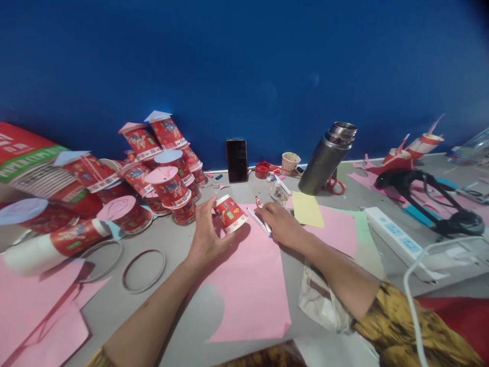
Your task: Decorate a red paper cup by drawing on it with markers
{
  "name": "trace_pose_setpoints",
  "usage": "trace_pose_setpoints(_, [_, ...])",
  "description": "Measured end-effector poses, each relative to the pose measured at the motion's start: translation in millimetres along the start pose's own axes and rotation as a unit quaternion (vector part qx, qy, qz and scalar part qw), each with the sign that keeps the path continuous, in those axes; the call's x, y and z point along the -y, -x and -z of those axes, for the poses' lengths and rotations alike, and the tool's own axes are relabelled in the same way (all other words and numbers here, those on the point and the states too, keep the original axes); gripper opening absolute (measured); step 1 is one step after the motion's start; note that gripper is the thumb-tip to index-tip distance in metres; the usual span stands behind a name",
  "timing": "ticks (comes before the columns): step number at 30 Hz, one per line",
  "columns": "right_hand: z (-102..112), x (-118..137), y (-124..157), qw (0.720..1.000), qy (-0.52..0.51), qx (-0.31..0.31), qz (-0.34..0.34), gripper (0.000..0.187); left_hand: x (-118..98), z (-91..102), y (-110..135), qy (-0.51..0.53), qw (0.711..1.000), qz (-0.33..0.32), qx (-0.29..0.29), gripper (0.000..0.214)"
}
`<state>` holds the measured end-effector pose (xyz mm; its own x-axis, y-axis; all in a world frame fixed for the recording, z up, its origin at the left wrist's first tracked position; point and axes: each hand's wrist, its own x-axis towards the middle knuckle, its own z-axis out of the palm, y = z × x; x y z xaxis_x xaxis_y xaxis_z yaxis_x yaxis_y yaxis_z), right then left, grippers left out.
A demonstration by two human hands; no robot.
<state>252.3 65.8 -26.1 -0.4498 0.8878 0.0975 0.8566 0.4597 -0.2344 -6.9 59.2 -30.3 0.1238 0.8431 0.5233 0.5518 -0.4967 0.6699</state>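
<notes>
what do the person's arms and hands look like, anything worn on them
Both hands, the left hand and the right hand, are bare, with no gloves, and the forearms are uncovered. A mustard-yellow sleeve with dark blotchy print starts near the right elbow; similar fabric shows at the left elbow.

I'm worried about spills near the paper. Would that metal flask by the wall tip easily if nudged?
Probably. The metal flask is tall and narrow and appears to lean already, so a nudge could topple it. Its smooth round body would likely roll once down. It looks heavier than the paper cup in the left hand.

A craft worktable: coloured paper sheets (248,285); decorated paper cups (160,173) piled against a blue wall (244,66).
</notes>
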Motion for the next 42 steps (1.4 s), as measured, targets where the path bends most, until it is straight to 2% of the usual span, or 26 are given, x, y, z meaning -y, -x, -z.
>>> trace_pose_setpoints(4, [2.1, -3.3, 1.1, 1.000, 0.008, 0.003, -0.004, 0.060, 0.5, -0.9, -0.5, -0.021, 0.999, -0.027, 0.006, 0.088])
trace_pose_setpoints(20, [1.4, -7.0, 0.4, 1.000, -0.005, -0.017, 0.003, 0.046, -19.1, -7.0, -0.2, 0.013, 0.999, 0.029, -0.008, 0.077])
trace_pose_setpoints(24, [0.2, -6.3, -0.4, 1.000, 0.023, -0.008, 0.020, 0.045, -14.6, -4.3, -0.2, -0.012, 1.000, 0.009, 0.005, 0.079])
trace_pose_setpoints(30, [1.6, -7.4, -3.1, 0.999, 0.032, -0.012, 0.039, 0.032, -1.9, 1.1, -1.2, -0.047, 0.998, -0.015, 0.037, 0.090])
trace_pose_setpoints(34, [5.7, -5.6, -4.3, 0.997, 0.052, -0.015, 0.049, 0.028, 8.7, 0.5, -4.3, -0.052, 0.997, -0.028, 0.040, 0.082])
trace_pose_setpoints(42, [9.9, 2.2, -4.1, 0.997, 0.069, -0.002, 0.032, 0.026, 0.5, -10.0, -1.7, -0.062, 0.998, -0.005, -0.032, 0.073])
